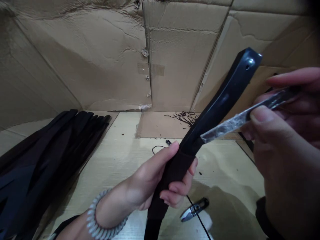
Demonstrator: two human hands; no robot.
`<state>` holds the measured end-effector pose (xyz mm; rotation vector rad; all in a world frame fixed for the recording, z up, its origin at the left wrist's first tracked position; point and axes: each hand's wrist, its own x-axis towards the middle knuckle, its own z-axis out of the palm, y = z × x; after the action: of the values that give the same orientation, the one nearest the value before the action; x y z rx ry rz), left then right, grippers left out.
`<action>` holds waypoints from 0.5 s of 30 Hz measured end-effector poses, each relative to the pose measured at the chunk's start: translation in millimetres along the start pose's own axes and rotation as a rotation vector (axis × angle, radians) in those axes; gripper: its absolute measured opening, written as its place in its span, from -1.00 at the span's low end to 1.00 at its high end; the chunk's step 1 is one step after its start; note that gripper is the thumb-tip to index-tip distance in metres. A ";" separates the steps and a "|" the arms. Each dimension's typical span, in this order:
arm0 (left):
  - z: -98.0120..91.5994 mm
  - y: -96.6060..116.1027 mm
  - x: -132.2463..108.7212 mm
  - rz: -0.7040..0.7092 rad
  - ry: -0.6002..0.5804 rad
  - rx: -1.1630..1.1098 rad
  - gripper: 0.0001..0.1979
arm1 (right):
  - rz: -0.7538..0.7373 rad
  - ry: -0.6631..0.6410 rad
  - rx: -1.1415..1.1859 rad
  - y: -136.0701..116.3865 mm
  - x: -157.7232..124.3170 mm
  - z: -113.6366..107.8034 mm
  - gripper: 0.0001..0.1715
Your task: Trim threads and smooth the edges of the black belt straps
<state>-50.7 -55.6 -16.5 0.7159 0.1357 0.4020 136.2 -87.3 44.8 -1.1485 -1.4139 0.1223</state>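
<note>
My left hand (170, 180) is wrapped round a long, curved black bar (222, 100) that looks smooth and has a small hole near its upper end. A dark brown sleeve (178, 168) covers its lower part, and my fingers close over that sleeve. Between thumb and fingers, my right hand (282, 133) pinches a narrow flat strip (225, 130) wrapped in clear film or tape. The strip's tip is at the bar just above the sleeve's edge; whether it touches I cannot tell. Below my left hand, a pair of thread snips (195, 210) lies on the table beside a black cord (203, 226).
A heap of long dark pieces (50, 166) covers the left side of the pale table (120, 150). Cardboard walls (112, 66) stand behind. A bunch of thin dark cords (186, 117) lies at the back, partly behind the bar.
</note>
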 end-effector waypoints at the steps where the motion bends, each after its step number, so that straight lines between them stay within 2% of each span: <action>1: 1.1 -0.6 0.2 0.006 -0.004 -0.005 -0.52 | 0.039 0.051 0.002 -0.4 -0.5 2.5 -0.65; 3: 2.8 -1.4 0.5 0.010 -0.006 -0.017 -0.54 | 0.060 0.073 0.056 0.4 -1.1 5.7 -0.64; 6: 3.7 -1.7 0.1 -0.016 -0.002 -0.012 -0.55 | -0.010 -0.031 0.143 4.0 -0.9 4.9 -0.63; 10: 3.5 -1.5 0.0 -0.032 -0.007 -0.042 -0.57 | -0.033 -0.057 0.150 6.3 -0.6 3.9 -0.64; 15: 1.4 -2.0 0.7 -0.039 -0.002 -0.069 -0.56 | -0.133 -0.047 0.122 7.8 -4.2 12.0 -0.66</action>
<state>-49.1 -57.6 -16.7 0.6448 0.1329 0.3665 129.8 -79.7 33.6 -0.9547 -1.4990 0.1399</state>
